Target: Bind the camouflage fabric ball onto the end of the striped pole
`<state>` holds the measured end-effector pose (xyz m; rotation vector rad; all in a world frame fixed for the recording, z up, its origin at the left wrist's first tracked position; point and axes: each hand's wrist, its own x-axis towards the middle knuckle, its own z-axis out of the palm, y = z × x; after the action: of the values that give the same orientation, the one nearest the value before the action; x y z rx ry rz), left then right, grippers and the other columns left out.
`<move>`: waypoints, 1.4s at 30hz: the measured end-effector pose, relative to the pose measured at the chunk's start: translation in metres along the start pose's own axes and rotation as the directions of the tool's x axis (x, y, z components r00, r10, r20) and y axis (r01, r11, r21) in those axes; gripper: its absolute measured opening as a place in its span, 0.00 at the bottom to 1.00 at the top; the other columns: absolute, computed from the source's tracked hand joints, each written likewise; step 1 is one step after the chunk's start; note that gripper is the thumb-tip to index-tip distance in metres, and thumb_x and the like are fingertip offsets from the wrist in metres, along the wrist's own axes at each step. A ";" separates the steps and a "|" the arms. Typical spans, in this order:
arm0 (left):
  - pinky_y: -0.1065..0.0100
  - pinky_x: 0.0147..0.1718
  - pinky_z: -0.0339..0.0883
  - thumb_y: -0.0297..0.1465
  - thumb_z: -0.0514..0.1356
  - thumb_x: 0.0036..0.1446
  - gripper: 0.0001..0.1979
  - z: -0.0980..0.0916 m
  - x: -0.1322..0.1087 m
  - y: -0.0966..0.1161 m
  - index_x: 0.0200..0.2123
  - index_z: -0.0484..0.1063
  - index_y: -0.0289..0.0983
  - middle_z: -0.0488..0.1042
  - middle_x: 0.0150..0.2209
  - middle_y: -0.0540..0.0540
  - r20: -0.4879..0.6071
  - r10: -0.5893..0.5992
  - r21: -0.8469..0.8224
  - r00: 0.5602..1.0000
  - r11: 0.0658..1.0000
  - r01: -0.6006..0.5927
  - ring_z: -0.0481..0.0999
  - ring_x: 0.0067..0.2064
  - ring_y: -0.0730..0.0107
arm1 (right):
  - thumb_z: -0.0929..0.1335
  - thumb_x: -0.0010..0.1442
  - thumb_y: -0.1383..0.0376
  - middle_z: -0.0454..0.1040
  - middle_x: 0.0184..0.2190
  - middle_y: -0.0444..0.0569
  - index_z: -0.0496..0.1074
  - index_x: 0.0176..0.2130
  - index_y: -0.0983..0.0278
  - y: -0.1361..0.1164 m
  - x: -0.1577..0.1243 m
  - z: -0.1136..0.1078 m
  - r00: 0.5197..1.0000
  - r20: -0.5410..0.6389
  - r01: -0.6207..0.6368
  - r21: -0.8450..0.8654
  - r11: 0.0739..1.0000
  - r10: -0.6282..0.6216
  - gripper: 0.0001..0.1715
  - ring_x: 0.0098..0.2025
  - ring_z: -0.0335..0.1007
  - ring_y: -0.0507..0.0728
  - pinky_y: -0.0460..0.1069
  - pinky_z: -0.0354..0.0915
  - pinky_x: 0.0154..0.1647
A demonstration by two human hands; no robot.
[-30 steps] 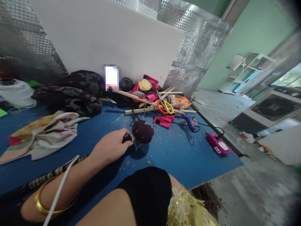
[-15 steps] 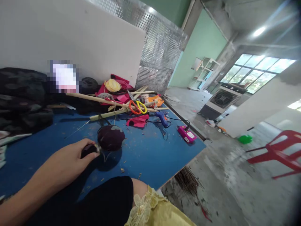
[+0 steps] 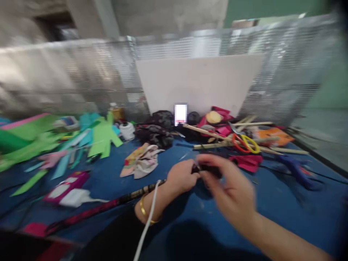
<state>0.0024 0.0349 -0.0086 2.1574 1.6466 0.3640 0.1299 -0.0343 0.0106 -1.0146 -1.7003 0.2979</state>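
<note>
My left hand is closed around a small dark ball-like piece, of which only an end shows. My right hand meets it from the right, thumb and fingertips pinched by the same spot; what they grip is too blurred to make out. Partly behind the right fingers is a larger dark rounded piece, low over the blue table. A gold bracelet circles my left wrist, and a white cable crosses in front of it.
Behind my hands lie wooden sticks, scissors and pink cloth. A blue glue gun is at right. Patterned cloth, a wrapped stick, a purple power strip and green strips are at left.
The view has swung left and levelled. Earlier, one hand held the small dark piece beside the larger dark ball; now both hands meet at the small dark piece.
</note>
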 end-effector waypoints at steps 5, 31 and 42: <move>0.62 0.39 0.70 0.40 0.58 0.50 0.15 -0.010 -0.003 -0.006 0.41 0.71 0.43 0.77 0.40 0.47 -0.025 -0.036 0.007 0.999 0.999 0.036 0.76 0.43 0.57 | 0.70 0.53 0.52 0.68 0.55 0.47 0.66 0.52 0.44 0.078 -0.018 -0.032 0.732 -0.305 -0.507 0.354 0.786 0.609 0.25 0.58 0.63 0.63 0.55 0.58 0.61; 0.65 0.39 0.66 0.35 0.58 0.50 0.11 -0.015 0.004 -0.014 0.37 0.72 0.38 0.77 0.38 0.45 -0.045 0.036 -0.066 0.998 0.997 -0.039 0.75 0.41 0.60 | 0.62 0.62 0.58 0.72 0.30 0.48 0.74 0.29 0.61 0.061 -0.032 -0.013 0.951 0.180 -0.263 0.051 0.964 0.250 0.16 0.38 0.68 0.57 0.48 0.62 0.39; 0.67 0.37 0.65 0.33 0.58 0.50 0.11 0.008 0.004 -0.007 0.38 0.72 0.40 0.77 0.36 0.48 0.020 0.094 -0.106 0.995 0.990 -0.091 0.75 0.39 0.63 | 0.60 0.65 0.62 0.65 0.22 0.43 0.66 0.25 0.63 0.060 -0.034 -0.009 0.935 0.305 -0.247 0.189 0.950 0.182 0.19 0.26 0.60 0.50 0.45 0.57 0.29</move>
<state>0.0009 0.0393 -0.0189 2.1557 1.4834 0.4389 0.1682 -0.0258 -0.0466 -1.0255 -1.7611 0.7968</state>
